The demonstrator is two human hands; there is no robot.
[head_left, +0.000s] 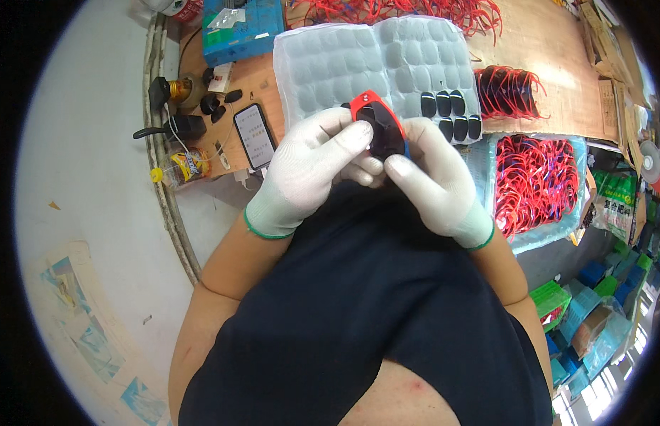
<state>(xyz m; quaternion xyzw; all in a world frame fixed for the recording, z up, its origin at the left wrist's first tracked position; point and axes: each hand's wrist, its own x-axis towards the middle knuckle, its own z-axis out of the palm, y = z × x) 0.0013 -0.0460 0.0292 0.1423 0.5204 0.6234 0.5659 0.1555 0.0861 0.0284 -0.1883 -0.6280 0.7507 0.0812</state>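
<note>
My left hand and my right hand, both in white knit gloves with green cuffs, hold a pair of sunglasses with a red frame and dark lenses. The left thumb presses on the lens from one side. My right fingers and thumb close on the other end, where a bit of blue shows. Beneath and beyond the hands lies a pale moulded tray with rows of round hollows. Several black lenses with a light edge sit in its right part; the gloves hide part of its near edge.
Right of the tray stands a row of red-framed glasses; nearer is a plastic-lined bin full of them. More red pieces heap at the back. A phone, cables and a blue box are at left.
</note>
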